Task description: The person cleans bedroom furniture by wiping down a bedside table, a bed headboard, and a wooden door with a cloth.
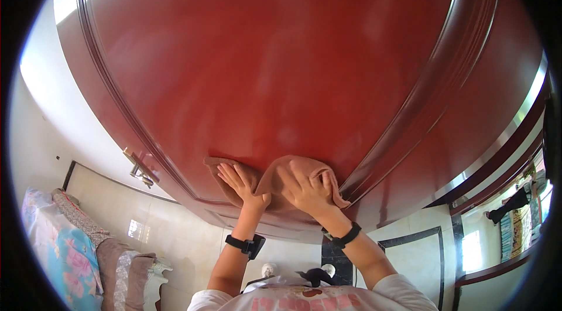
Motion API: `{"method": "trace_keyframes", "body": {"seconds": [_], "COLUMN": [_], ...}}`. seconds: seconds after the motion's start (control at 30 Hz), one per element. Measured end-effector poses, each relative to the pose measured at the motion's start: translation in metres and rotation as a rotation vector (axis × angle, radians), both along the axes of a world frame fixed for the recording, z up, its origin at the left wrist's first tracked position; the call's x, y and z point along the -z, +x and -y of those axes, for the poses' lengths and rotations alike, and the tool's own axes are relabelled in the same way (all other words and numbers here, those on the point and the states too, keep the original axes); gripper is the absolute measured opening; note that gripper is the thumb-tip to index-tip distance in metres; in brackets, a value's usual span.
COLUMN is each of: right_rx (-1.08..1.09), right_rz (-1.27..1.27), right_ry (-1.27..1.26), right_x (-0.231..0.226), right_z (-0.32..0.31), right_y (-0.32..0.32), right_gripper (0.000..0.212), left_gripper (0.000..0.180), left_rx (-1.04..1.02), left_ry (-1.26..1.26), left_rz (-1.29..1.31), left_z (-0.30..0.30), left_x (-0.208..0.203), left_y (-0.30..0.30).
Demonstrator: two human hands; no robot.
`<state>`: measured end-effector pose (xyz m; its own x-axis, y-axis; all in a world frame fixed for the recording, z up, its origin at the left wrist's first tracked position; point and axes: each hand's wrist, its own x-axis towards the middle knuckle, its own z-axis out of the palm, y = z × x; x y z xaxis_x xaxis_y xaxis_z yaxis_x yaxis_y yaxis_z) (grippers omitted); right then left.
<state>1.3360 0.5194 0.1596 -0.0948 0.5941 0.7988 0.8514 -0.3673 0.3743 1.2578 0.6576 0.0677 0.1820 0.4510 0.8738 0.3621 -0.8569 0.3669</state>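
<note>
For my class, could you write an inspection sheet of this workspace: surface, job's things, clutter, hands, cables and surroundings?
Surface: glossy red door with raised moulding, showing reflections.
Job's things: brown cloth, held against the door under both hands.
Clutter: blue floral fabric and brown fabric, lower left.
Hands: left hand flat, fingers extended; right hand pressing, fingers bent; its grip is unclear.
Cables: nothing seen.
Surroundings: metal handle at left, pale floor with dark bands, hanging fabrics at right.

Red door [263,88]: top cut off; patch behind brown cloth [269,180] hidden.
</note>
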Motion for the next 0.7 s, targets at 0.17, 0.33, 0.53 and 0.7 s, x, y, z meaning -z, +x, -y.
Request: {"method": "trace_keyframes", "body": {"seconds": [0.17, 0.33, 0.53, 0.7], "right_rx": [-0.052, 0.126, 0.355, 0.259], "right_rz": [-0.186, -0.249, -0.067, -0.079], "right_ry": [-0.112, 0.314, 0.464, 0.222], "right_x": [-0.027, -0.108, -0.078, 0.025], "right_z": [0.016, 0.051, 0.069, 0.067], "right_y": [-0.004, 0.021, 0.057, 0.044], "right_gripper": [0.049, 0.045, 0.043, 0.044], "left_gripper": [0.064, 0.055, 0.065, 0.033], "left_rx": [0.151, 0.174, 0.062, 0.018], "left_ry": [0.008, 0.173, 0.310, 0.461], "left_rz": [0.144, 0.047, 0.164, -0.114], "left_z": [0.018, 0.031, 0.046, 0.057], "left_x": [-0.057, -0.191, -0.170, -0.033], "left_y": [0.001, 0.007, 0.052, 0.036]}}
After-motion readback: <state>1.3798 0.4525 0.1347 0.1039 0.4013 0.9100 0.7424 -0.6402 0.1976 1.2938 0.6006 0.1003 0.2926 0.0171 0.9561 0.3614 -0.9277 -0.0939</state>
